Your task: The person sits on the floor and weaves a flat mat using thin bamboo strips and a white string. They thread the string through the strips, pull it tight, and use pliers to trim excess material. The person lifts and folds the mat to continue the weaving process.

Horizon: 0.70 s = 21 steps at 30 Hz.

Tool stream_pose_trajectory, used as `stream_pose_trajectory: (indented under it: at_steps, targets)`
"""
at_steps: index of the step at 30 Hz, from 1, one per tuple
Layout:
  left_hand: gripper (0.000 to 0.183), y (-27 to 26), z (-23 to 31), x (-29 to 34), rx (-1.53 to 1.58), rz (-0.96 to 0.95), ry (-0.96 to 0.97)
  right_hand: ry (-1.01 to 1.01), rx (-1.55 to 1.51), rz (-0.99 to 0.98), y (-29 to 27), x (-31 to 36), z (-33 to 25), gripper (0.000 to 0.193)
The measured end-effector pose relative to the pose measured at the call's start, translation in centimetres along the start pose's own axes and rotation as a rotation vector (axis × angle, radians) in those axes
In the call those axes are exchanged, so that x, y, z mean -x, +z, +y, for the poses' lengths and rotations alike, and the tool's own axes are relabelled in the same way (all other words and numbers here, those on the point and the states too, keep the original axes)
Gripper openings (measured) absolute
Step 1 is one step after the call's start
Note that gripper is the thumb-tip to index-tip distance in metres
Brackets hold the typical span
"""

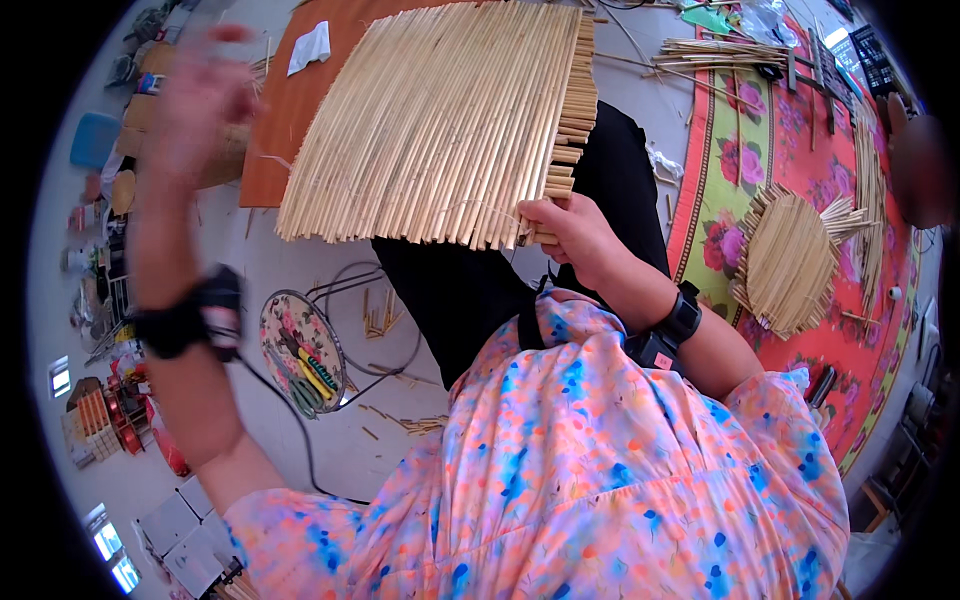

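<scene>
A mat of straw-coloured reed stalks, laid side by side, rests over my lap and an orange-brown board. Its right edge shows a second layer of stalk ends running crosswise. My right hand is closed on the mat's near right corner, thumb on top, beside a thin loose thread or wire. Raised at the upper left, beyond the mat's left edge, my left hand is smeared by motion. Its fingers are too blurred to show whether they hold anything.
A round flowered stool carries pliers and cutters. Reed offcuts litter the floor. On the right, a red floral cloth bears a round reed piece and stalk bundles. White tissue lies on the board.
</scene>
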<state>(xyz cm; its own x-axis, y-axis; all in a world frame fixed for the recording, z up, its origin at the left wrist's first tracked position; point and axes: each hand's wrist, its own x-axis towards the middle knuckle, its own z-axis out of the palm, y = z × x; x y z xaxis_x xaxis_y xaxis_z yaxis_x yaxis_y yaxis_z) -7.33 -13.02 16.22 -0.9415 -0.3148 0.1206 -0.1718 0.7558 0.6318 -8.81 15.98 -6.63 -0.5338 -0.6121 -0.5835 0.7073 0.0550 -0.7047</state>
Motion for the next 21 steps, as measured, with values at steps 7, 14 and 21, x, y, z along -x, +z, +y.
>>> stream_pose_trajectory:
  at_steps: [7,14,21]
  targets:
    - [0.014,16.3,-1.9,6.4,0.09,-0.524,0.166,-0.047,-0.054,0.045,-0.6,-0.1,-0.2,0.021]
    - [0.008,17.6,0.0,7.6,-0.092,-0.498,0.476,-0.045,-0.079,0.034,-0.4,0.1,-0.2,0.02]
    - [0.006,17.4,2.1,8.2,-0.338,-0.254,0.824,-0.054,-0.13,0.037,-0.1,0.4,-0.4,0.019]
